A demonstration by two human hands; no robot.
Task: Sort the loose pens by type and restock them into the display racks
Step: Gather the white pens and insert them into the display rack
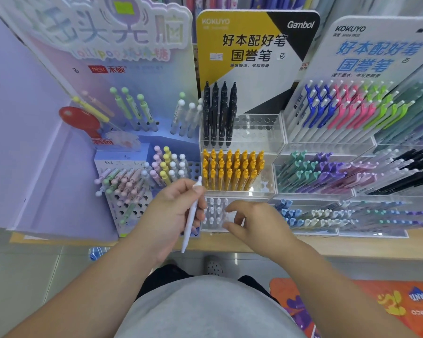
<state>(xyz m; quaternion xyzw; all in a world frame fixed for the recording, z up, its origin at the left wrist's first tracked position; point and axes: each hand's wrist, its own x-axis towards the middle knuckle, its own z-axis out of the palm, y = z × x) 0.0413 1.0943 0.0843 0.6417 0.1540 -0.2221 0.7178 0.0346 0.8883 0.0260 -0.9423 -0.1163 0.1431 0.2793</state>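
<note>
My left hand point(175, 211) grips a white pen point(190, 223), held nearly upright with its tip pointing down toward me. My right hand point(250, 220) rests its fingertips on the lowest clear tier point(214, 228) of the middle rack, where several white pens point(215, 211) stand; whether it pinches one I cannot tell. Above that tier stand several yellow pens point(232, 170), and above those several black pens point(219, 113) with empty holes point(257, 128) beside them.
A pastel cardboard rack point(130, 186) with ball-topped pens stands at the left. A clear tiered rack point(352, 176) of coloured pens fills the right. The wooden shelf edge point(303, 245) runs below. An orange crate point(388, 306) sits on the floor at the right.
</note>
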